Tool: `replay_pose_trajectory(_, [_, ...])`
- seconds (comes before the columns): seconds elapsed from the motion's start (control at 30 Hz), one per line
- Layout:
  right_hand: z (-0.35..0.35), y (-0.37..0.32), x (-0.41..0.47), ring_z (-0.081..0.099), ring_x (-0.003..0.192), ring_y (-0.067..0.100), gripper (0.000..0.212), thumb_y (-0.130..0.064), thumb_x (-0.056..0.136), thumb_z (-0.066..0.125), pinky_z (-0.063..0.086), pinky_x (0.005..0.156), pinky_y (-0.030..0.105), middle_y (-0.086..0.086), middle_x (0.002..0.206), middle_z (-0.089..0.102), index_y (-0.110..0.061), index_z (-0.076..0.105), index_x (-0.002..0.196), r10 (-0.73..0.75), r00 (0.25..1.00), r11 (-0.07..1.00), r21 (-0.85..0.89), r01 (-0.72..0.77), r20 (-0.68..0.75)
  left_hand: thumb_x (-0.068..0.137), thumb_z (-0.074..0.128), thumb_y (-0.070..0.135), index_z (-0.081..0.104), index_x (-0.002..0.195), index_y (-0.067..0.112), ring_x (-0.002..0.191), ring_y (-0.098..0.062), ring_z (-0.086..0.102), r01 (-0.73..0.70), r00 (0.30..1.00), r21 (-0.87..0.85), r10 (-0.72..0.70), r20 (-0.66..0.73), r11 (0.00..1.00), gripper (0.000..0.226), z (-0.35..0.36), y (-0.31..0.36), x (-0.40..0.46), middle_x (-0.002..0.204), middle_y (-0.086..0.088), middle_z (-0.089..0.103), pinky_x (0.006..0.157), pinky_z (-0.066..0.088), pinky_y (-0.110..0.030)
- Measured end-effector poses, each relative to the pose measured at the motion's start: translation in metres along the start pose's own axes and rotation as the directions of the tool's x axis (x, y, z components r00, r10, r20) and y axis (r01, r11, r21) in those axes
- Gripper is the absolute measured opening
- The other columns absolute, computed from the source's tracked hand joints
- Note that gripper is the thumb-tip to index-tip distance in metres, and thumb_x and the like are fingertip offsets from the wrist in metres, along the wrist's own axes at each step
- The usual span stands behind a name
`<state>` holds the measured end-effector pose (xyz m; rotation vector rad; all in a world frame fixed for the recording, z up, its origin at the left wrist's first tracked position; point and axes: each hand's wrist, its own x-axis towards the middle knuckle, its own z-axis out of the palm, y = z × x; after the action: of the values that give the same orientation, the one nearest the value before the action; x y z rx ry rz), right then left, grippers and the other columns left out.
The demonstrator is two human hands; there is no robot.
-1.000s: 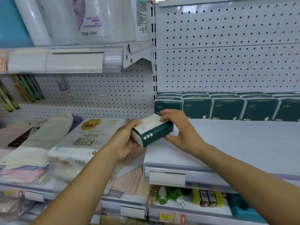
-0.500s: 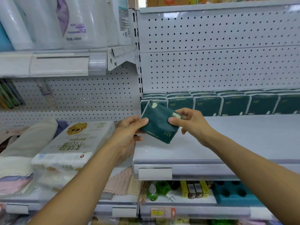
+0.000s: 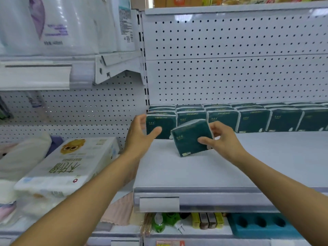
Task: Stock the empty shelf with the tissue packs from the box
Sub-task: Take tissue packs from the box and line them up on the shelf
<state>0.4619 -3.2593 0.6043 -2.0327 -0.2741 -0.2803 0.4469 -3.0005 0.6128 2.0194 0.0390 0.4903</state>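
Observation:
My right hand (image 3: 220,139) grips a dark green tissue pack (image 3: 190,139) by its right end, tilted, with its lower corner near the white shelf (image 3: 195,171). Just left of that pack hovers my left hand (image 3: 140,134), fingers relaxed and holding nothing. Behind both hands, a row of matching green packs (image 3: 252,119) lines the back of the shelf against the pegboard, stacked in layers. The box is out of view.
A large white tissue bundle with an owl print (image 3: 69,166) lies on the neighbouring shelf at the left. White rolls (image 3: 58,23) fill the upper left shelf. Small goods and a teal tray (image 3: 260,224) sit on the shelf below.
My left hand has let go of the pack and drawn left. The right hand has carried the pack forward and down toward the shelf in front of the row.

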Motion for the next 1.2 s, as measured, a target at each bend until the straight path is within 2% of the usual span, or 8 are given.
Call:
replay_pose_trajectory(0.1, [-0.004,0.02,0.018,0.068,0.067,0.015,0.029,-0.022,0.08,0.08,0.059,0.069,0.032,0.005,0.09,0.071,-0.012,0.06,0.099,0.133,0.99,0.991,0.034,-0.132,-0.055,0.082,0.077,0.04,0.019,0.153,0.017,0.142,-0.02,0.032,0.126,0.991,0.139,-0.13,0.018,0.982,0.095,0.017,-0.034,0.017,0.158,-0.002,0.027,0.112,0.034,-0.036])
replay_pose_trajectory(0.23, [0.005,0.04,0.042,0.067,0.083,0.016,0.034,-0.036,0.079,0.079,0.057,0.078,0.039,-0.002,0.095,0.07,-0.016,0.062,0.101,0.18,0.976,0.977,-0.092,-0.192,-0.118,0.077,0.082,0.04,0.006,0.157,0.016,0.147,-0.025,0.024,0.208,0.978,0.112,-0.209,-0.003,0.972,0.113,0.037,-0.045,0.042,0.163,-0.004,0.017,0.116,0.03,-0.043])
replay_pose_trajectory(0.37, [0.015,0.046,0.057,0.067,0.076,0.014,0.031,-0.039,0.08,0.077,0.055,0.072,0.037,-0.003,0.088,0.068,-0.018,0.06,0.095,0.157,0.969,0.972,-0.143,-0.185,-0.189,0.072,0.086,0.036,0.012,0.153,0.018,0.138,-0.028,0.039,0.199,0.979,0.054,-0.197,-0.051,0.978,0.111,0.048,-0.046,0.058,0.154,-0.006,0.035,0.11,0.039,-0.048])
replay_pose_trajectory(0.47, [0.02,0.047,0.061,0.068,0.067,0.009,0.034,-0.036,0.081,0.078,0.057,0.073,0.04,-0.007,0.088,0.066,-0.021,0.053,0.099,0.126,0.973,0.98,-0.13,-0.153,-0.195,0.074,0.086,0.028,0.016,0.152,0.018,0.133,-0.026,0.046,0.189,0.98,0.06,-0.185,-0.073,0.98,0.105,0.052,-0.045,0.062,0.146,-0.004,0.047,0.106,0.042,-0.04])
replay_pose_trajectory(0.6, [0.023,0.044,0.06,0.063,0.08,0.014,0.051,-0.044,0.074,0.08,0.054,0.073,0.04,-0.01,0.095,0.06,-0.026,0.045,0.106,0.071,0.979,0.956,-0.268,-0.121,-0.19,0.077,0.083,0.021,0.023,0.149,0.021,0.126,-0.025,0.051,0.183,0.98,0.075,-0.175,-0.096,0.98,0.094,0.056,-0.042,0.061,0.136,-0.004,0.054,0.1,0.044,-0.037])
replay_pose_trajectory(0.7, [0.025,0.041,0.06,0.059,0.085,0.018,0.061,-0.045,0.073,0.081,0.048,0.071,0.037,-0.007,0.099,0.056,-0.023,0.039,0.112,0.05,0.98,0.928,-0.353,-0.118,-0.194,0.078,0.082,0.023,0.026,0.147,0.021,0.124,-0.026,0.052,0.172,0.981,0.097,-0.161,-0.107,0.98,0.089,0.057,-0.041,0.061,0.134,-0.003,0.056,0.098,0.045,-0.037])
replay_pose_trajectory(0.93, [0.034,0.038,0.068,0.058,0.084,0.025,0.058,-0.043,0.08,0.075,0.037,0.061,0.033,0.002,0.102,0.057,-0.015,0.034,0.109,0.044,0.966,0.875,-0.457,-0.161,-0.256,0.078,0.082,0.025,0.025,0.147,0.022,0.123,-0.026,0.052,0.176,0.98,0.126,-0.161,-0.117,0.976,0.089,0.062,-0.041,0.065,0.134,-0.002,0.055,0.098,0.046,-0.04])
replay_pose_trajectory(1.2, [0.035,0.041,0.063,0.057,0.097,0.026,0.063,-0.043,0.08,0.076,0.038,0.064,0.033,0.004,0.113,0.053,-0.012,0.036,0.118,0.039,0.967,0.881,-0.447,-0.152,-0.253,0.077,0.083,0.03,0.014,0.152,0.022,0.133,-0.027,0.044,0.188,0.981,0.136,-0.18,-0.072,0.973,0.102,0.059,-0.041,0.063,0.147,-0.004,0.042,0.105,0.042,-0.043])
